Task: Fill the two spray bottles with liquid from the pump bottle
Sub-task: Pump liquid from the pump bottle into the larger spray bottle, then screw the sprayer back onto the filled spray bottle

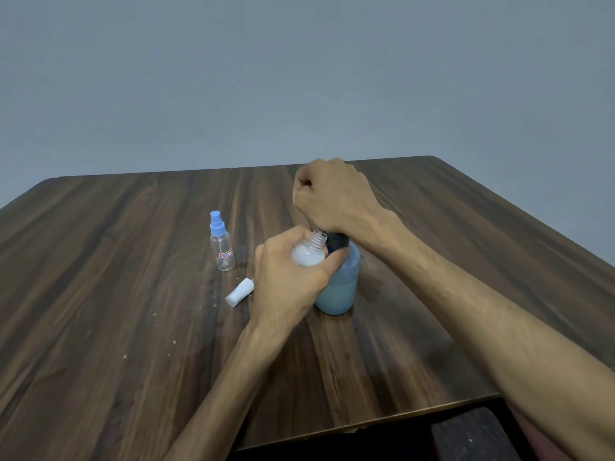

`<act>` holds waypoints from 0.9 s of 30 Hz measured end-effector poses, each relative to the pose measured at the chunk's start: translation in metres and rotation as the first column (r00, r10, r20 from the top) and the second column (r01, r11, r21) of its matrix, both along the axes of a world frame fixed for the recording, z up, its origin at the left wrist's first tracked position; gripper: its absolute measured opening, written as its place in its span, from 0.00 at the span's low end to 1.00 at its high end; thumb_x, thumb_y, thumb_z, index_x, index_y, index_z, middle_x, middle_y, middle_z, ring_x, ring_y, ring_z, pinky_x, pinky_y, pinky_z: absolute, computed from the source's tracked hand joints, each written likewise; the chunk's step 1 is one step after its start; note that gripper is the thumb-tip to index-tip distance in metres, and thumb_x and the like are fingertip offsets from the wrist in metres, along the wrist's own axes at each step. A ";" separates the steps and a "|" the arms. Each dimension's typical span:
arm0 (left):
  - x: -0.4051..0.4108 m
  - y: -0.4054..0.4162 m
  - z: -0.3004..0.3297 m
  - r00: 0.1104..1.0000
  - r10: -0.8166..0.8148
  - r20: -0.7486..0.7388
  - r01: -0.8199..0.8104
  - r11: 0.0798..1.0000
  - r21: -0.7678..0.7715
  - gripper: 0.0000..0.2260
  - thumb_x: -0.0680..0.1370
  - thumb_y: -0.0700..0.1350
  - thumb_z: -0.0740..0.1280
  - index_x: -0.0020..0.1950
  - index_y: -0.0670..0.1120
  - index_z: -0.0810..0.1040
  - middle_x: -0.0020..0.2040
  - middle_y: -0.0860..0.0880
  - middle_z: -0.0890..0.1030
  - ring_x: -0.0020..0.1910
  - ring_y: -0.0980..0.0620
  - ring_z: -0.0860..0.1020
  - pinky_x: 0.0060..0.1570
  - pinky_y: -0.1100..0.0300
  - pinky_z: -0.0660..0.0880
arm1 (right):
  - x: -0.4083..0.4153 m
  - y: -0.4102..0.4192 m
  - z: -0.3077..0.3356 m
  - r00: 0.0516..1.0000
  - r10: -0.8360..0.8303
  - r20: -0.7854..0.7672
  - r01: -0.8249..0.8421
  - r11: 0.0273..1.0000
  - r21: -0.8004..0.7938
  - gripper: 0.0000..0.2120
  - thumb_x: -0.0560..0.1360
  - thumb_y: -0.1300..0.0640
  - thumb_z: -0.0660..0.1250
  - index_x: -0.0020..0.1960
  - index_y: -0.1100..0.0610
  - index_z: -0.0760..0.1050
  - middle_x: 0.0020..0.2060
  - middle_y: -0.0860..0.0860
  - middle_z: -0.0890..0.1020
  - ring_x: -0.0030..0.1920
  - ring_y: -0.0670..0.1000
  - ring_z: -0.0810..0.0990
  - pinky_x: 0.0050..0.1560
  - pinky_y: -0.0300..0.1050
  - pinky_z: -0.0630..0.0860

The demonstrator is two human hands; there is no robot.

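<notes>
The open bottle [307, 252], its spray top off and its threaded neck bare, is being held tilted against the upper side of the pump bottle [339, 284], which is standing on the table [133, 327]. Cloudy white liquid is showing inside the open bottle, so by my reading the first fill is under way and the level is nearing the shoulder. The left hand [289, 277] is wrapping the open bottle, fingers curled round its body and thumb reaching across to touch the pump bottle. The right hand [329, 197] is hovering as a fist directly above the pump bottle, wrist bent down over the dark pump head; whether it is gripping the head or only pressing on it I cannot tell, since the nozzle is hidden beneath it. The next move is probably calling for keeping the neck under the spout while pumping, then stopping before overflow. The loose top [239, 292] is lying on its side just left of the pump bottle. The capped bottle [221, 242], clear and seemingly empty, is standing further left of the pump bottle, waiting its turn
</notes>
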State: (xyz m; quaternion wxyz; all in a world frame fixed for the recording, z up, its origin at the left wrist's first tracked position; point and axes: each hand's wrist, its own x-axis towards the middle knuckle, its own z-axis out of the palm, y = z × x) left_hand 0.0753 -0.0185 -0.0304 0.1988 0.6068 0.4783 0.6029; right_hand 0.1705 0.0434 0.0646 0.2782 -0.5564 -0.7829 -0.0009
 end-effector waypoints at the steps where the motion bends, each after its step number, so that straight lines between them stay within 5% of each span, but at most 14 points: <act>1: 0.000 0.000 0.000 1.000 0.001 -0.004 -0.001 1.000 0.001 0.15 0.68 0.52 0.79 0.34 0.46 0.78 0.30 0.52 0.80 0.32 0.58 0.76 0.34 0.60 0.73 | -0.001 0.000 -0.003 1.000 -0.003 0.007 0.004 0.999 -0.032 0.12 0.71 0.61 0.60 0.44 0.61 0.83 0.39 0.56 0.87 0.44 0.61 0.83 0.44 0.51 0.79; 4: 0.000 0.000 -0.001 1.000 0.006 -0.013 -0.006 1.000 0.013 0.15 0.68 0.52 0.79 0.35 0.45 0.79 0.31 0.51 0.81 0.33 0.54 0.78 0.35 0.55 0.75 | 0.002 0.003 -0.004 0.999 0.016 -0.039 -0.019 0.997 -0.076 0.14 0.71 0.59 0.59 0.45 0.61 0.83 0.40 0.56 0.87 0.40 0.58 0.83 0.47 0.55 0.82; 7: 0.000 -0.001 -0.001 1.000 -0.013 0.015 0.012 1.000 0.006 0.11 0.68 0.51 0.80 0.36 0.49 0.80 0.32 0.54 0.82 0.34 0.58 0.79 0.37 0.59 0.75 | 0.010 0.004 0.000 0.954 0.045 -0.296 -0.043 0.999 0.014 0.14 0.76 0.56 0.57 0.43 0.56 0.81 0.36 0.52 0.86 0.36 0.52 0.82 0.46 0.57 0.83; 11: 0.002 -0.004 -0.001 0.999 -0.029 0.041 0.027 0.999 0.036 0.07 0.69 0.46 0.80 0.43 0.50 0.85 0.41 0.56 0.87 0.44 0.57 0.85 0.47 0.57 0.81 | 0.029 -0.013 -0.016 0.743 0.131 -0.657 -0.048 0.989 0.142 0.13 0.80 0.54 0.61 0.42 0.52 0.82 0.37 0.46 0.86 0.39 0.48 0.84 0.45 0.55 0.82; 16: -0.004 -0.007 0.005 0.994 -0.027 0.101 0.013 0.990 0.141 0.10 0.70 0.45 0.82 0.44 0.47 0.82 0.48 0.51 0.86 0.48 0.52 0.85 0.50 0.59 0.81 | 0.066 -0.041 -0.068 0.591 0.072 -0.804 -0.162 0.986 -0.031 0.11 0.77 0.47 0.62 0.50 0.47 0.83 0.45 0.43 0.88 0.47 0.45 0.85 0.47 0.43 0.78; 20: -0.006 -0.012 0.011 0.930 -0.157 0.334 0.149 0.988 0.050 0.11 0.75 0.44 0.75 0.43 0.36 0.81 0.40 0.41 0.83 0.34 0.51 0.78 0.34 0.57 0.77 | 0.080 -0.060 -0.101 0.708 0.113 -0.697 -0.290 0.946 -0.142 0.21 0.75 0.38 0.68 0.65 0.45 0.79 0.59 0.40 0.85 0.59 0.43 0.83 0.58 0.48 0.80; 23: -0.009 -0.014 0.011 0.877 -0.219 0.428 0.233 0.972 0.019 0.15 0.73 0.50 0.68 0.43 0.37 0.81 0.36 0.33 0.77 0.32 0.48 0.74 0.31 0.57 0.73 | 0.075 -0.065 -0.111 0.831 0.081 -0.551 -0.273 0.921 -0.277 0.30 0.71 0.39 0.78 0.70 0.40 0.74 0.60 0.35 0.82 0.58 0.38 0.81 0.56 0.41 0.79; 27: -0.013 -0.017 0.012 0.804 -0.276 0.527 0.323 0.947 0.003 0.16 0.68 0.54 0.64 0.42 0.42 0.80 0.38 0.41 0.77 0.33 0.48 0.74 0.32 0.56 0.71 | 0.070 -0.061 -0.119 0.886 0.062 -0.459 -0.200 0.945 -0.258 0.33 0.69 0.43 0.83 0.70 0.39 0.72 0.58 0.32 0.81 0.58 0.28 0.77 0.52 0.25 0.74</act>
